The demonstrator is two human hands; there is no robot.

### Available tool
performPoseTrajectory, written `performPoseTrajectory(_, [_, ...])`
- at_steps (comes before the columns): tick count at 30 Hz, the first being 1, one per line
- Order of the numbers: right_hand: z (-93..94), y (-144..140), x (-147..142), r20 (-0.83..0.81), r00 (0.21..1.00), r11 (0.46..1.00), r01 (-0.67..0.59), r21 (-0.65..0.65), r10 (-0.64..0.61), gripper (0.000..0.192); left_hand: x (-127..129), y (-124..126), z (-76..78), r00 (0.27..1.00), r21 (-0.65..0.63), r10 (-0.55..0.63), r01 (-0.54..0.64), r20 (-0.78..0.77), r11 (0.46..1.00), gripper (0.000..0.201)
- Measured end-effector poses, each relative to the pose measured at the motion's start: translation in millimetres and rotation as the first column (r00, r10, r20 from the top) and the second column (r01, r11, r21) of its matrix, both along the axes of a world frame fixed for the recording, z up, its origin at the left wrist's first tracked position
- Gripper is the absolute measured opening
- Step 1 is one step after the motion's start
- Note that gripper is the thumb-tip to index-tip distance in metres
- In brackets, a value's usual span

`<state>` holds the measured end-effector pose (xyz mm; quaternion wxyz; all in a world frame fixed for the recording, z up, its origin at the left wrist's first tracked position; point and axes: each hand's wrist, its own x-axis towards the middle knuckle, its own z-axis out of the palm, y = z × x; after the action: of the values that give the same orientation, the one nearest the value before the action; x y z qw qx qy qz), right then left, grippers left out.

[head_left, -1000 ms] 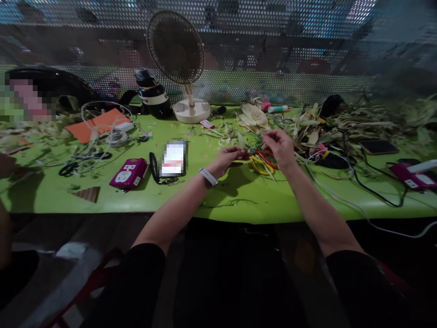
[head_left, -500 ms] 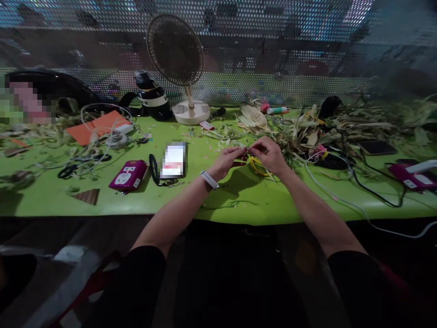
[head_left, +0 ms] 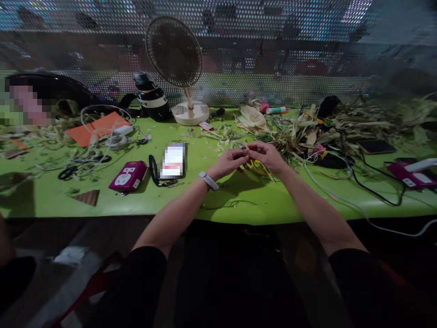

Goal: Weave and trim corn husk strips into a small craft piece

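Note:
My left hand (head_left: 228, 164) and my right hand (head_left: 268, 157) meet above the green table, fingertips pinched close together. Between them is a narrow pale plant strip (head_left: 270, 175), whose tail slants down below my right palm. Its other end near the fingertips is too small to make out clearly. Under my right hand lies a bundle of yellow cord or strips (head_left: 258, 167), partly hidden by the fingers. A white band (head_left: 208, 181) circles my left wrist.
Dry corn husks (head_left: 252, 118) pile up behind and to the right. Left of my hands lie a phone (head_left: 173, 161), a purple power socket (head_left: 128, 176) and scissors (head_left: 68, 172). A fan (head_left: 190, 113) and a black bottle (head_left: 153, 102) stand behind. White cable (head_left: 344, 200) crosses the right side.
My fingers have shifted their pinch on the strip, and my right hand's fingers now lie flatter across it. The left hand has turned slightly. Both hands remain in nearly the same place.

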<state>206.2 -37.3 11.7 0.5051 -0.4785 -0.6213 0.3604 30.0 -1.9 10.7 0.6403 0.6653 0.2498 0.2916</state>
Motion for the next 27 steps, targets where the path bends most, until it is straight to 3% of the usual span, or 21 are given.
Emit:
performPoseTrajectory(4, [-3.1,-1.8,-3.7,0.061,0.988,0.973,0.128,0.192,-0.142,0.042,-0.4,0.9,1.5,0.997,-0.102,0.062,-0.066,-0.041,0.993,0.022])
performPoseTrajectory(10, [-5.4,-4.5,-6.8,0.068,0.977,0.954,0.180,0.242,-0.202,0.040,1.1,1.5,1.4,0.980,-0.141,0.195,-0.198,-0.029,0.970,0.019])
performPoseTrajectory(17, [-4.6,0.0,-10.9,-0.148,0.975,0.980,0.180,0.082,-0.167,0.046,3.2,1.9,-2.1,0.961,-0.094,0.243,-0.232,0.130,0.968,0.031])
performPoseTrajectory(21, [-5.4,2.5,-12.1,-0.191,0.967,0.983,0.179,0.027,-0.171,0.051,3.8,4.2,-3.6,0.952,-0.120,0.263,-0.246,0.155,0.962,0.031])
performPoseTrajectory(27, [5.0,5.9,16.4,-0.127,0.918,0.926,0.377,-0.020,-0.376,0.050,1.7,12.5,-2.6,0.917,-0.160,0.389,-0.372,0.090,0.914,0.021])
